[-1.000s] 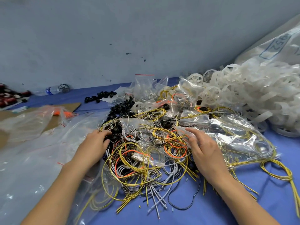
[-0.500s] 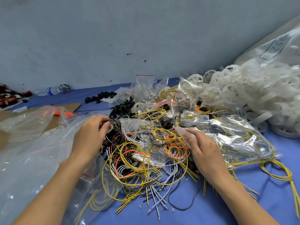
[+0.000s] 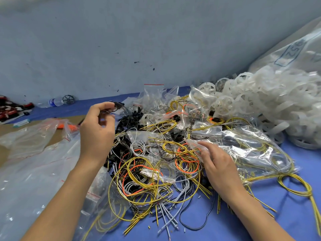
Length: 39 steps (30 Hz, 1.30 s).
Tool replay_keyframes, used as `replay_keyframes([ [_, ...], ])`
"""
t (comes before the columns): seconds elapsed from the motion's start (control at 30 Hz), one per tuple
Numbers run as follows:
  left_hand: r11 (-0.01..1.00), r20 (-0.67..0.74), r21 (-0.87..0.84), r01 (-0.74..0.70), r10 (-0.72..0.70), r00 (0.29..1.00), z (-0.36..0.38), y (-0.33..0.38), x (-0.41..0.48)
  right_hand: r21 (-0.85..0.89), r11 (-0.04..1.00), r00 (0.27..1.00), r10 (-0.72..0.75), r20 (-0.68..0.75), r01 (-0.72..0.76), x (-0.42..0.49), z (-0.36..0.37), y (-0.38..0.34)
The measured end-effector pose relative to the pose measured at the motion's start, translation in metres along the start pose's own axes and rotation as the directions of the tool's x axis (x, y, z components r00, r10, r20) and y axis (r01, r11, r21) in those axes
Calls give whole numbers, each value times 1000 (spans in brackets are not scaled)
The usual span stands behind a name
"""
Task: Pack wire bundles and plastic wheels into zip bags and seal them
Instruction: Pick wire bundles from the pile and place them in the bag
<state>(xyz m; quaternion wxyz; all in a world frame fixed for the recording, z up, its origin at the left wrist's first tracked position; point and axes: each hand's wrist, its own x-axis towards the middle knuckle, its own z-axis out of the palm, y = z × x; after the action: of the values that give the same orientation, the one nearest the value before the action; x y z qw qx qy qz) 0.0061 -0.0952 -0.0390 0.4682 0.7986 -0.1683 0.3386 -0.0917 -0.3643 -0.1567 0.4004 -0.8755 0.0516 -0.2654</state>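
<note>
At the middle of the blue table (image 3: 286,214), a tangled pile of wire bundles (image 3: 156,171) is lying: yellow, orange, grey and black loops, with small clear packets mixed in. Above the pile's left edge, the left hand (image 3: 97,134) is hovering raised, its fingers (image 3: 111,106) curled and pinching a small black wire bundle (image 3: 118,105) clear of the heap. Just right of the pile's centre, the right hand (image 3: 218,164) is resting low, its fingers loosely extended and holding nothing, the tips touching the near corner of a clear zip bag (image 3: 251,146). That bag is lying on the right part of the pile, with yellow wire showing through it and trailing out onto the table. Behind it, at the right, a heap of white plastic wheels (image 3: 260,105) is spilling from a large clear sack (image 3: 295,49) marked 952. Between the left hand and the wheels, black plastic parts (image 3: 128,119) are sitting at the pile's far edge. Covering the table's left side, large clear bags (image 3: 31,180) are lying crumpled over brown cardboard (image 3: 7,129). Against the wall (image 3: 121,40) at far left, a water bottle (image 3: 53,102) is lying beside a dark wheel (image 3: 68,99).
</note>
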Motion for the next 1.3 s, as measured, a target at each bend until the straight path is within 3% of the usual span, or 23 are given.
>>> replay_keyframes([
  [0.17, 886, 302, -427, 177, -45, 952, 23, 36, -27, 52, 998, 1000, 29, -8, -28, 2, -3, -2],
  [0.33, 726, 595, -498, 474, -111, 796, 69, 46, -60, 88, 996, 1000, 11, -16, -10, 0, -7, -9],
  [0.5, 555, 648, -515, 654, -247, 720, 98, 38, -77, 299, 953, 992, 80, -99, -47, -1, -15, -10],
  [0.63, 274, 633, -651, 708, -319, 705, 96, 22, -73, 237, 971, 989, 15, -144, 20, -3, -14, -10],
  [0.7, 213, 617, -690, 692, -328, 716, 94, 17, -73, 258, 966, 987, 13, -160, 29, -3, -14, -11],
  [0.77, 265, 615, -670, 694, -325, 718, 93, 16, -75, 347, 938, 986, 58, -158, 1, -1, -15, -13],
  [0.87, 529, 597, -561, 636, -273, 754, 95, 22, -81, 534, 842, 995, 97, -18, -73, 0, -19, -18],
  [0.93, 650, 580, -516, 558, -214, 786, 97, 28, -85, 524, 847, 996, 69, 59, -90, -1, -19, -19],
  [1.17, 782, 497, -478, 401, -135, 857, 104, 41, -98, 660, 724, 977, 99, 191, -202, 1, -15, -24],
  [1.3, 909, 560, -301, 288, -76, 825, 110, 40, -109, 729, 635, 967, 174, 188, -256, 3, -18, -26],
])
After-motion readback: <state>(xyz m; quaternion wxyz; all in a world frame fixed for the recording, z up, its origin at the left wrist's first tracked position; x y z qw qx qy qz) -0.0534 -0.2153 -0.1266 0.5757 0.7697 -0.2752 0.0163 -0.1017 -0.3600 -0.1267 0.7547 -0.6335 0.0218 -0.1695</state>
